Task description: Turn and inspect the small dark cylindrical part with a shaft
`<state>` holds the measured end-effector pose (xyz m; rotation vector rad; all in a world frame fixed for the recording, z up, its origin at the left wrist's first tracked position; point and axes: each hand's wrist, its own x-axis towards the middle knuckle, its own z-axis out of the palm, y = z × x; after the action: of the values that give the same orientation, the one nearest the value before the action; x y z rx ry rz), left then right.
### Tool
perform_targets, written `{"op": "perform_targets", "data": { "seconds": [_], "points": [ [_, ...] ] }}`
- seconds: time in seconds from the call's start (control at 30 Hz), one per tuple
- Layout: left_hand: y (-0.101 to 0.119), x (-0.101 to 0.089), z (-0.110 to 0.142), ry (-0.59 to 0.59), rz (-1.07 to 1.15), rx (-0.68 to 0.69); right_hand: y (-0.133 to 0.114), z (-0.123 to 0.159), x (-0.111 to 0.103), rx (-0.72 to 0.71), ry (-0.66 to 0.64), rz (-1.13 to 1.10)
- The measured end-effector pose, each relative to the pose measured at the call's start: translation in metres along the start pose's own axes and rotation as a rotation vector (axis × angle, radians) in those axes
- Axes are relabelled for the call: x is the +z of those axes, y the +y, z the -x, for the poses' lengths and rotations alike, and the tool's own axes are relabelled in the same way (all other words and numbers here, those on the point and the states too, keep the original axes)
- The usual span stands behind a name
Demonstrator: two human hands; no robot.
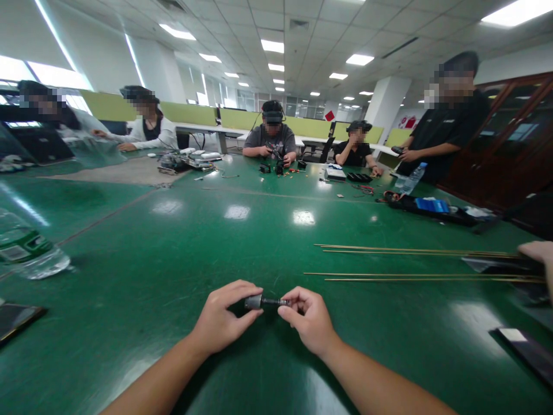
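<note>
A short dark grey cylinder with a thin black shaft (271,302) lies level between my hands, just above or against the green tabletop (259,248). My left hand (221,318) grips the thick cylinder end between thumb and fingers. At the other end, my right hand (311,320) pinches the shaft's tip, where a small part is mostly covered by the fingertips. Its exact kind is not clear. Beyond my right hand, several thin brass-coloured rods (389,252) run sideways across the table.
Another person's hand (538,253) is at the rods' right end. A water bottle (32,253) lies at left, above a dark phone-like slab (17,320). Another dark slab (525,351) lies at right. Across the table, several people work among electronics (181,161); a clear bottle (413,177) stands there.
</note>
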<state>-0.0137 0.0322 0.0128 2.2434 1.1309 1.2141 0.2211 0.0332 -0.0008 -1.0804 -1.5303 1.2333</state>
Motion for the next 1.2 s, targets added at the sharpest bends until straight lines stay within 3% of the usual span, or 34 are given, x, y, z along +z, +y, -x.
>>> {"op": "perform_targets", "data": {
  "seconds": [1.2],
  "points": [
    [-0.0032,-0.0035,0.0012,0.019,-0.002,-0.028,0.002,-0.001,0.0011,-0.008,0.019,-0.106]
  ]
}}
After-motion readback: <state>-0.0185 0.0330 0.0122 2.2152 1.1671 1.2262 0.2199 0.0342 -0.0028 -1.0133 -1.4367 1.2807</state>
